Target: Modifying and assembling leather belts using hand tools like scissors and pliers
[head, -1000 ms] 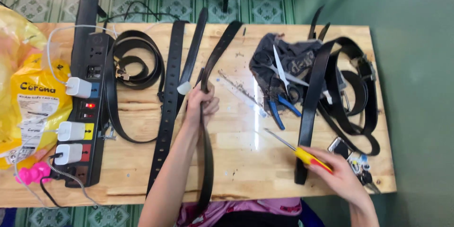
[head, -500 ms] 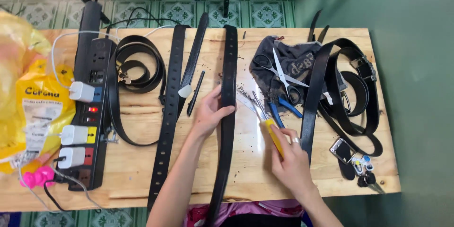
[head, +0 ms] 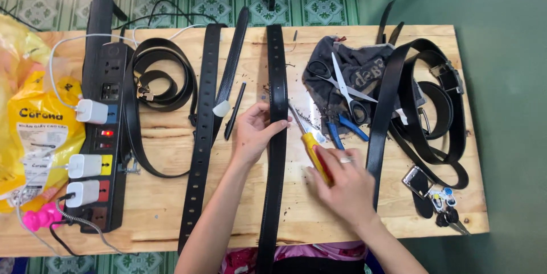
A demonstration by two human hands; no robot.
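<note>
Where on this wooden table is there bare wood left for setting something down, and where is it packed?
Bare wood shows along the near edge between the power strip and the flat belt, and between the right hand and the key ring. The far right is crowded: scissors, pliers and coiled belts. The left hand presses the middle belt.

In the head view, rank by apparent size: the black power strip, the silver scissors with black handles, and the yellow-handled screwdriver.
1. Black power strip, clearly the longest and widest.
2. Silver scissors with black handles.
3. Yellow-handled screwdriver; its handle end is hidden under the right hand, so its rank against the scissors is unsure.
</note>
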